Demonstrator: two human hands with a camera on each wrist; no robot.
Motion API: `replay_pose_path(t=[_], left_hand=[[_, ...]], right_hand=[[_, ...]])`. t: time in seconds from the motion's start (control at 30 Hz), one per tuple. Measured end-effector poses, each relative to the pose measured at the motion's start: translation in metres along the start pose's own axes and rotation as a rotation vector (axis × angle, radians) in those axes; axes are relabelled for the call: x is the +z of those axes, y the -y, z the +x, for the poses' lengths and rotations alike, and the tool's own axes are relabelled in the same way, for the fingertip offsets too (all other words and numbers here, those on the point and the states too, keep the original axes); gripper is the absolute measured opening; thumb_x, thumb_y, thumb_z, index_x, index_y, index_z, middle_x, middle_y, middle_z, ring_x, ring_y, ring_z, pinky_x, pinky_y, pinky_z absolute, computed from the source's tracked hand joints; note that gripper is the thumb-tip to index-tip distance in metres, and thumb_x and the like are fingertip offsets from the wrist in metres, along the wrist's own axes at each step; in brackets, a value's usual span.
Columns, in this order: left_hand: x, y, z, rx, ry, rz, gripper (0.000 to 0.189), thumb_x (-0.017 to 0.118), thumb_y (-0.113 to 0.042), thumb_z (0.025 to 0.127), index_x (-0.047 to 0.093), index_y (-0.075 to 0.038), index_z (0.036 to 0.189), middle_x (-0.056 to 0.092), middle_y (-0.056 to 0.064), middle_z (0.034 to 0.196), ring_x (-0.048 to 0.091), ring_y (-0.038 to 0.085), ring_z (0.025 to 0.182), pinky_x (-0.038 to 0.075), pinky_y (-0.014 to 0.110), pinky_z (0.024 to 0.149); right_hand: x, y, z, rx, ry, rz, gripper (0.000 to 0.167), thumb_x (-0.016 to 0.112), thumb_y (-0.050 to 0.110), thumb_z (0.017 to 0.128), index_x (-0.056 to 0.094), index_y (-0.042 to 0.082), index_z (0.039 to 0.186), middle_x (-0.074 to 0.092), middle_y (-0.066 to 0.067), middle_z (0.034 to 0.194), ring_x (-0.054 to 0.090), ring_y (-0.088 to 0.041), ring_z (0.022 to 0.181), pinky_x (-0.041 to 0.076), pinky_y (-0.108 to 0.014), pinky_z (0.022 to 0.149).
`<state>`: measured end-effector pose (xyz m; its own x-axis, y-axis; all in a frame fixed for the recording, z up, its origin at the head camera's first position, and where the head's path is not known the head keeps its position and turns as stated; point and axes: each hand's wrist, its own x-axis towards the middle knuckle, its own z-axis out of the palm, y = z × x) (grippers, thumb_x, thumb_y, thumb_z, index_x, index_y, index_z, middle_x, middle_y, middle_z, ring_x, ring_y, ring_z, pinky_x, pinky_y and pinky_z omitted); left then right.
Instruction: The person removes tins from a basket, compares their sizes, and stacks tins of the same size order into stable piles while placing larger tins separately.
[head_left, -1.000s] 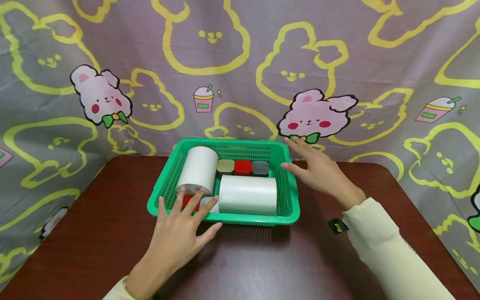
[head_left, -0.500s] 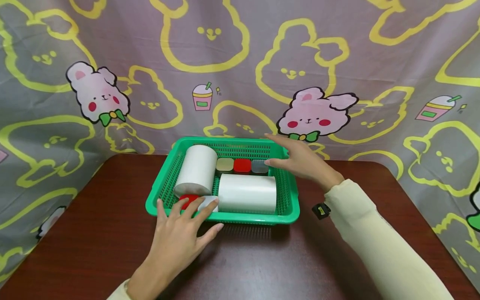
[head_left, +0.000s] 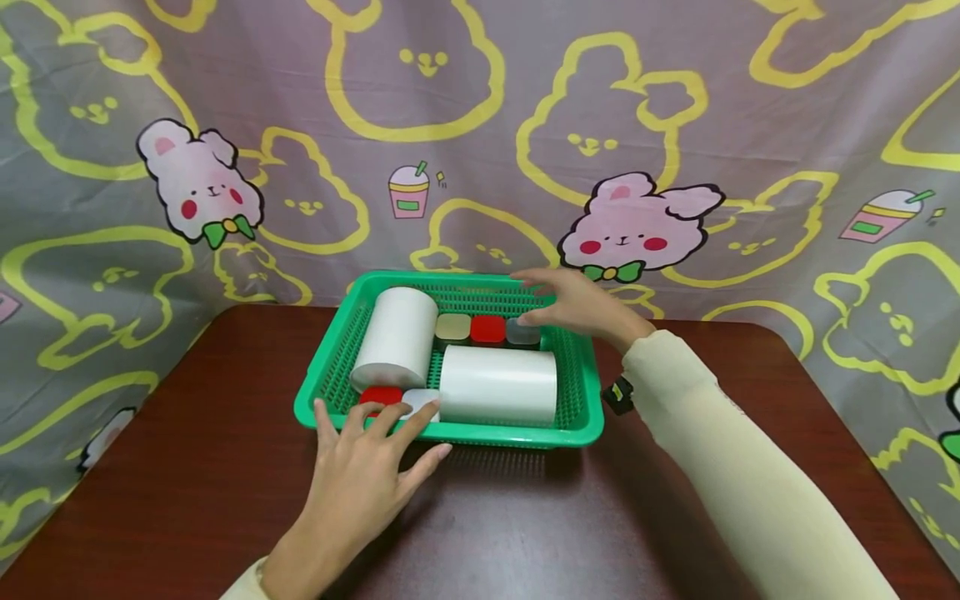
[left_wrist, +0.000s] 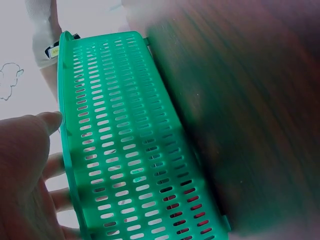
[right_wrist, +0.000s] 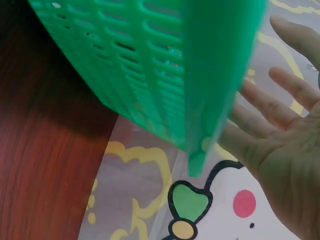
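Observation:
A green slotted plastic basket (head_left: 495, 436) holds two white rolls: the left roll (head_left: 397, 333) points away from me, and the right roll (head_left: 498, 385) lies crosswise. Behind the right roll stand small square boxes with a tan top (head_left: 453, 326), a red top (head_left: 488, 327) and a grey top (head_left: 523, 337). My left hand (head_left: 360, 479) reaches over the front rim, fingers spread above a red-topped box (head_left: 384, 395) and a pale-topped box (head_left: 422, 399); its thumb stays outside. Over the basket's back right corner, my right hand (head_left: 581, 302) extends above the grey-topped box, with relaxed fingers.
Brown wooden table (head_left: 187, 433) surrounds the basket. Behind it hangs a grey cloth (head_left: 465, 150) with yellow outlines and pink rabbits, close to the table's back edge. A small black device (head_left: 618, 396) sits at my right sleeve.
From outside the right rim, my right hand has moved left and inward over the grey-topped box. My left fingers have bent slightly lower inside the front rim. The basket's contents look unmoved.

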<state>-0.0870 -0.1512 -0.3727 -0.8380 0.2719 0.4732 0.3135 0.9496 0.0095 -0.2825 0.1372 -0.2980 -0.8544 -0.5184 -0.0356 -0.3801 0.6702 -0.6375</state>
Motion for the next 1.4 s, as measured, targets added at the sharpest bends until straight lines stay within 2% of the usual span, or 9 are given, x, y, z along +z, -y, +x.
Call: replay_pose_path(t=[0.37, 0.7, 0.97, 1.17, 1.4], left_hand=[[0.0, 0.0, 0.0, -0.035, -0.004, -0.034, 0.045, 0.072, -0.06, 0.092, 0.075, -0.033, 0.128, 0.076, 0.001, 0.11, 0.065, 0.037, 0.113, 0.024, 0.092, 0.103], [0.0, 0.0, 0.002, -0.043, -0.033, -0.086, 0.037, 0.074, -0.055, 0.092, 0.08, -0.029, 0.119, 0.076, 0.0, 0.105, 0.065, 0.036, 0.106, 0.022, 0.093, 0.103], [-0.002, -0.001, 0.004, -0.044, -0.042, -0.134, 0.029, 0.077, -0.05, 0.092, 0.082, -0.028, 0.111, 0.076, 0.0, 0.1, 0.066, 0.035, 0.1, 0.02, 0.094, 0.102], [-0.002, -0.001, 0.003, -0.048, -0.039, -0.134, 0.028, 0.078, -0.048, 0.092, 0.082, -0.027, 0.11, 0.076, 0.0, 0.1, 0.065, 0.035, 0.1, 0.02, 0.094, 0.102], [-0.002, -0.001, 0.003, -0.039, -0.046, -0.125, 0.027, 0.078, -0.047, 0.092, 0.082, -0.027, 0.11, 0.076, 0.0, 0.1, 0.065, 0.035, 0.099, 0.021, 0.094, 0.101]], right_hand=[[0.005, -0.004, 0.016, 0.04, 0.102, -0.06, 0.067, 0.075, 0.024, 0.097, 0.047, 0.011, 0.157, 0.056, -0.02, 0.15, 0.058, -0.041, 0.136, 0.048, -0.06, 0.111], [0.012, -0.005, 0.024, 0.026, 0.182, -0.16, 0.065, 0.074, 0.02, 0.098, 0.048, 0.007, 0.156, 0.059, -0.022, 0.148, 0.065, -0.039, 0.128, 0.052, -0.055, 0.108], [0.014, -0.007, 0.033, 0.079, 0.22, -0.186, 0.066, 0.075, 0.018, 0.097, 0.048, 0.009, 0.156, 0.058, -0.021, 0.148, 0.065, -0.035, 0.125, 0.053, -0.054, 0.107], [0.016, -0.005, 0.037, 0.109, 0.229, -0.198, 0.066, 0.076, 0.018, 0.096, 0.049, 0.008, 0.155, 0.06, -0.021, 0.145, 0.064, -0.034, 0.124, 0.054, -0.053, 0.106], [0.019, -0.006, 0.041, 0.108, 0.233, -0.243, 0.063, 0.076, 0.014, 0.094, 0.052, 0.005, 0.152, 0.064, -0.022, 0.137, 0.065, -0.032, 0.115, 0.057, -0.046, 0.098]])
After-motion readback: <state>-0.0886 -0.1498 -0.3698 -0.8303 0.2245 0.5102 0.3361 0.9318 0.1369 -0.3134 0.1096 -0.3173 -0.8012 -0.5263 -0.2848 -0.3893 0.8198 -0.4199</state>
